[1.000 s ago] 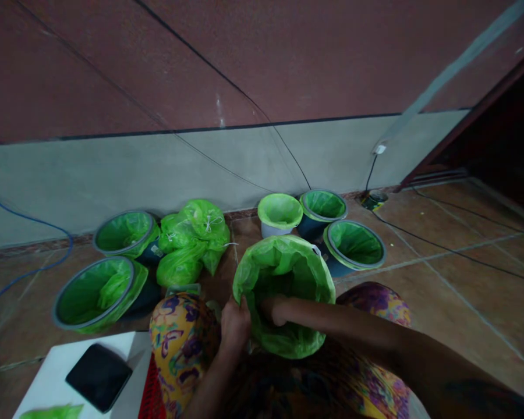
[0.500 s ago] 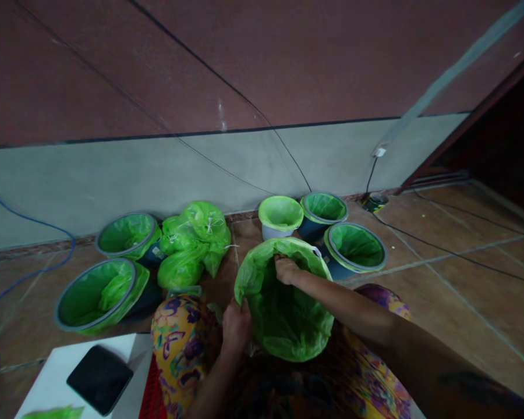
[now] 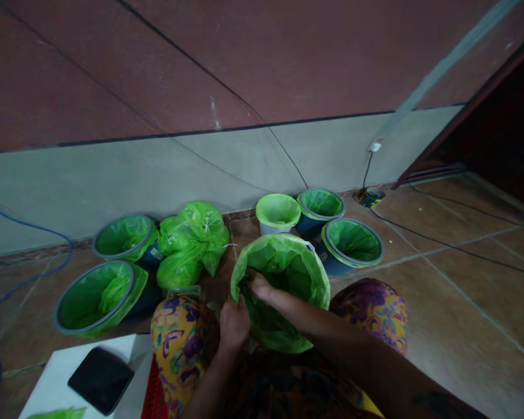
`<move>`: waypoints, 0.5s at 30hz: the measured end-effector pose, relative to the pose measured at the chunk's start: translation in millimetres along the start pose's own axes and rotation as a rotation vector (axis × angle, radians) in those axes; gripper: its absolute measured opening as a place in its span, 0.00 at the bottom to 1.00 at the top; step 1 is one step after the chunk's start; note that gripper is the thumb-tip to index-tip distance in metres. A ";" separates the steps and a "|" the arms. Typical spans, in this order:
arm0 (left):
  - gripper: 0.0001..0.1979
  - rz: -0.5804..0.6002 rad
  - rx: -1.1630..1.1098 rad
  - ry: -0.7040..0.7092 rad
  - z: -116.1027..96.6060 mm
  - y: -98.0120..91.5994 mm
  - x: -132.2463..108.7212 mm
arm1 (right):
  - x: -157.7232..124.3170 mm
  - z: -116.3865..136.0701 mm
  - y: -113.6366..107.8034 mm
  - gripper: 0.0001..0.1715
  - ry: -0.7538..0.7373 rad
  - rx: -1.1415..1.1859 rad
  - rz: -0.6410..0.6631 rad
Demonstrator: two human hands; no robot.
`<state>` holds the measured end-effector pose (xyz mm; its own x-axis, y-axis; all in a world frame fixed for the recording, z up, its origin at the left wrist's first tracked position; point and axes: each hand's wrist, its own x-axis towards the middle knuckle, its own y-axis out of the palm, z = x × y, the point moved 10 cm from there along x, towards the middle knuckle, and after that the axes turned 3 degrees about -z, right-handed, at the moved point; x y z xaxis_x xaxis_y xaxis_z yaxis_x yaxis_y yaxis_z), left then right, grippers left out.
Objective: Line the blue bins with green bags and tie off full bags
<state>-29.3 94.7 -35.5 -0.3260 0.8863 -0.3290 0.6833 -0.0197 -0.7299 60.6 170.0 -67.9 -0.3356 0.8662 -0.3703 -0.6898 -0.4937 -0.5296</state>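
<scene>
Between my knees stands a bin lined with a green bin bag [image 3: 283,343], its mouth tilted toward me and the bag folded over the rim. A small white piece shows at the upper right of the rim. My left hand [image 3: 234,323] is closed on the bag's edge at the left side of the rim. Reaching inside the mouth, my right hand [image 3: 259,287] is against the liner at the inner left wall, close to my left hand. Its fingers look bent together on the plastic, their tips lost in shadow.
Lined dark bins [image 3: 94,298] and knotted green bags [image 3: 194,238] stand at left. A white lined bin [image 3: 278,212] and dark bins [image 3: 353,244] are beyond the rim. A black phone-like slab [image 3: 100,379] lies on a white box [image 3: 48,372]. Cables [image 3: 454,252] cross the tiles.
My right hand has moved from the far inner wall to the left inner wall, toward me. The left hand keeps its hold on the rim, and the bin has shifted slightly left.
</scene>
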 end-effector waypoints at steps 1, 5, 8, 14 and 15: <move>0.17 -0.007 -0.010 -0.002 1.7 -2.0 0.7 | -2.0 -2.4 -4.7 0.27 0.006 -0.059 0.015; 0.17 -0.025 -0.043 0.000 8.9 -3.1 7.2 | -28.3 -7.2 -15.9 0.25 -0.122 -0.448 0.152; 0.17 -0.009 -0.040 -0.038 22.6 6.7 21.2 | -53.9 -18.6 -16.1 0.20 -0.164 -0.543 0.263; 0.16 0.031 -0.141 -0.213 62.5 38.2 67.4 | -38.2 -34.0 -108.4 0.22 -0.152 -0.295 -0.360; 0.16 0.016 -0.148 -0.230 66.2 40.9 74.8 | -30.6 -49.1 -123.1 0.22 -0.072 -0.300 -0.432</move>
<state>-68.9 129.5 -129.6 -0.4430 0.7576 -0.4794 0.7719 0.0504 -0.6338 187.3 200.5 -28.8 -0.1118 0.9935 -0.0223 -0.5649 -0.0820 -0.8211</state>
